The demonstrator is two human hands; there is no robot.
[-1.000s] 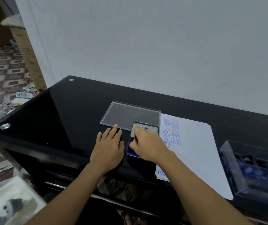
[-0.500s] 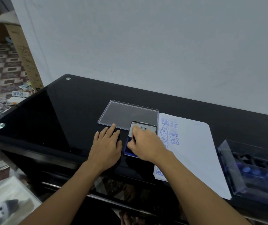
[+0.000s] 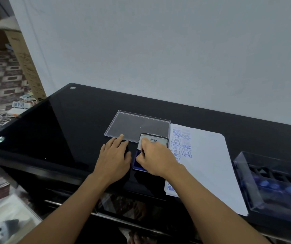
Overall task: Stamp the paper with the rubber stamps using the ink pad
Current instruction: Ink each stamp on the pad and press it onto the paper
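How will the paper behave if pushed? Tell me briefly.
The paper probably slides easily, since the table looks glossy. Its layered edges suggest several loose sheets, which may fan apart. Lifted, it would likely flop, being thin.

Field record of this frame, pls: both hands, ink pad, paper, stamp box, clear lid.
open blue ink pad: lid open, reads Artline
left hand: flat on black glass table, left of the pad, empty
right hand: fingers curled over the blue ink surface; any stamp hidden
white paper sheet: right of the pad, blue imprints along its left side
clear plastic box: far right, blue-topped stamps inside
flat clear plastic lid: on the table behind the hands
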